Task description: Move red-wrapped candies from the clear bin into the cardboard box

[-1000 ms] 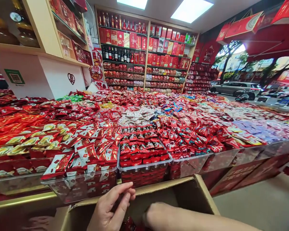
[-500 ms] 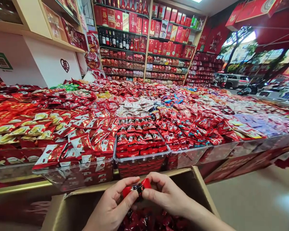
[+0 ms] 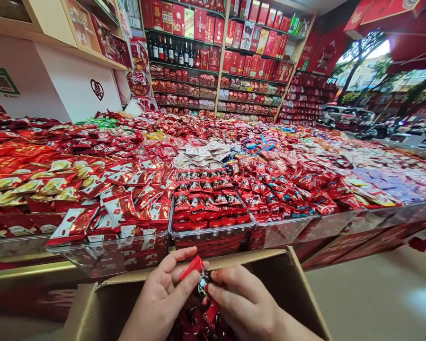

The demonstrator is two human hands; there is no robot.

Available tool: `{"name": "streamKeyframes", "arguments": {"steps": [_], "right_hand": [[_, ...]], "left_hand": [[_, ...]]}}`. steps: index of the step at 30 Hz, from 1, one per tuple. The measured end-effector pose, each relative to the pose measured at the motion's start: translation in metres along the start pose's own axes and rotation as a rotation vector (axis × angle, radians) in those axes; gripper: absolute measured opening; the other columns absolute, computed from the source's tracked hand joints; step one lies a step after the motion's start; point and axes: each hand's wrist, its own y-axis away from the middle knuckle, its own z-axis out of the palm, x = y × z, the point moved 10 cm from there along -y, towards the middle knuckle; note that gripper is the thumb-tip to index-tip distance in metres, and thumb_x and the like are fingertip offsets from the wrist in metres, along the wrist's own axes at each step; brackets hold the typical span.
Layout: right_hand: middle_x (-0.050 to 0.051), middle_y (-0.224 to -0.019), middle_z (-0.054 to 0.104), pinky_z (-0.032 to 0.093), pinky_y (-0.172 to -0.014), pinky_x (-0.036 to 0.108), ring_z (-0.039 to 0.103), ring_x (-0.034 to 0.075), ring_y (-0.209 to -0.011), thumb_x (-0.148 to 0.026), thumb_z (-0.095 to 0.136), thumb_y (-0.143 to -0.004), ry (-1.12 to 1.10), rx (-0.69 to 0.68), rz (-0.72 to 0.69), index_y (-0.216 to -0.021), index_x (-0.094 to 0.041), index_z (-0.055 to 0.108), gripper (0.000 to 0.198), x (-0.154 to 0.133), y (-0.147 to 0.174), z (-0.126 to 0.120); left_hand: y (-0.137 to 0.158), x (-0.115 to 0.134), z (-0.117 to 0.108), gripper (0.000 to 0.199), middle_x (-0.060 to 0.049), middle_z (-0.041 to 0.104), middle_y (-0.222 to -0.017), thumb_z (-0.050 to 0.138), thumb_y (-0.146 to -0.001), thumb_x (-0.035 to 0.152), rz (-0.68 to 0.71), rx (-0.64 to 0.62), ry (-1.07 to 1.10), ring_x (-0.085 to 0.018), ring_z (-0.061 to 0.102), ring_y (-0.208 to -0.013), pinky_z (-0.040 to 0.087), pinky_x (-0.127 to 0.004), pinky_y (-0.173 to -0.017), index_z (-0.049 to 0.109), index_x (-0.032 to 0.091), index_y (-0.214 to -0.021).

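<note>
My left hand (image 3: 159,298) and my right hand (image 3: 244,303) both pinch one small red-and-black wrapped candy (image 3: 199,279), which stands tilted between my fingertips. They hover over an open cardboard box (image 3: 298,289) at the bottom centre. More red wrapped candies (image 3: 195,322) lie inside the box below my hands. Just beyond the box stands a clear plastic bin (image 3: 209,237) stacked with the same red-and-black candies in neat rows.
A wide counter (image 3: 28,271) carries several clear bins heaped with red, gold and white candy packets. Shelves of red gift boxes and bottles (image 3: 206,52) fill the back wall. Bare floor (image 3: 376,293) lies to the right; a street with parked vehicles shows at far right.
A second ago my hands reached down into the box. They came up holding a candy between them, and it has since turned from level to upright.
</note>
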Motion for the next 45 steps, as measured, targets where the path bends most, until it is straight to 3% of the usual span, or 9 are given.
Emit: {"name": "streamKeyframes", "arguments": {"steps": [3,7,9,15,18,21,26,37,45], "right_hand": [[0.011,-0.096,0.059,0.052,-0.073,0.025,0.059,0.016,-0.087,-0.005,0.045,-0.079,-0.138,0.055,0.156,-0.105,-0.017,0.057,0.031,0.016,0.0,-0.001],[0.004,-0.084,0.062,0.05,-0.067,0.023,0.058,0.012,-0.074,-0.02,0.056,-0.079,-0.548,0.067,0.667,-0.099,-0.021,0.056,0.021,0.06,0.017,0.022],[0.002,-0.08,0.061,0.048,-0.066,0.023,0.055,0.011,-0.071,-0.026,0.063,-0.074,-0.672,0.03,0.816,-0.094,-0.02,0.058,0.022,0.066,0.023,0.035],[-0.001,-0.077,0.058,0.039,-0.061,0.022,0.047,0.008,-0.065,-0.029,0.072,-0.065,-0.884,-0.059,0.958,-0.091,-0.017,0.056,0.033,0.068,0.032,0.052],[-0.003,-0.07,0.055,0.035,-0.055,0.022,0.044,0.007,-0.057,-0.032,0.073,-0.064,-0.933,-0.151,0.996,-0.095,-0.016,0.055,0.04,0.066,0.032,0.054],[-0.002,-0.065,0.054,0.037,-0.052,0.023,0.047,0.008,-0.055,-0.034,0.067,-0.07,-0.868,-0.18,0.946,-0.084,-0.015,0.057,0.025,0.069,0.011,0.036],[0.002,-0.077,0.063,0.043,-0.065,0.027,0.056,0.013,-0.07,-0.026,0.061,-0.074,-0.455,0.01,0.583,-0.084,-0.017,0.06,0.014,0.088,-0.062,-0.015],[0.001,-0.071,0.062,0.039,-0.059,0.023,0.052,0.011,-0.064,-0.018,0.059,-0.075,-0.138,-0.321,0.419,-0.082,-0.014,0.063,0.009,0.093,-0.093,0.039],[0.002,-0.07,0.064,0.039,-0.06,0.021,0.054,0.01,-0.063,-0.018,0.054,-0.08,-0.102,-0.348,0.374,-0.083,-0.014,0.065,0.011,0.084,-0.104,0.045]], "left_hand": [[-0.003,0.004,-0.007,0.049,-0.002,0.074,-0.087,0.07,-0.069,0.038,0.065,0.016,-0.068,-0.015,0.068,-0.079,0.054,-0.021,-0.068,0.049,0.023,-0.11],[-0.003,0.004,-0.004,0.044,-0.001,0.073,-0.097,0.063,-0.076,0.038,0.133,-0.053,-0.176,-0.014,0.066,-0.09,0.051,-0.018,-0.079,0.046,0.026,-0.115],[0.0,0.004,-0.005,0.043,0.0,0.073,-0.097,0.062,-0.077,0.039,0.165,-0.027,-0.203,-0.014,0.066,-0.092,0.051,-0.017,-0.08,0.048,0.027,-0.115],[0.012,0.009,0.001,0.041,0.001,0.071,-0.1,0.063,-0.075,0.036,0.349,0.035,-0.259,-0.016,0.067,-0.088,0.053,-0.022,-0.079,0.052,0.032,-0.114],[0.016,0.014,0.003,0.039,0.002,0.067,-0.102,0.06,-0.078,0.037,0.41,0.027,-0.28,-0.01,0.067,-0.067,0.055,-0.022,-0.068,0.048,0.036,-0.115],[0.018,0.031,-0.012,0.038,0.001,0.064,-0.101,0.055,-0.081,0.037,0.468,0.156,-0.38,-0.006,0.062,-0.056,0.051,-0.016,-0.053,0.044,0.034,-0.117],[0.01,0.051,-0.043,0.039,-0.002,0.059,-0.098,0.055,-0.08,0.035,0.48,0.328,-0.429,-0.009,0.062,-0.058,0.044,-0.016,-0.042,0.044,0.025,-0.116],[0.008,0.046,-0.044,0.03,0.001,0.062,-0.089,0.055,-0.078,0.029,0.511,0.328,-0.405,-0.008,0.06,-0.055,0.048,-0.018,-0.049,0.053,0.029,-0.108],[0.007,0.045,-0.045,0.027,0.002,0.063,-0.085,0.056,-0.078,0.029,0.508,0.323,-0.431,-0.01,0.061,-0.057,0.05,-0.02,-0.057,0.055,0.026,-0.104]]}}
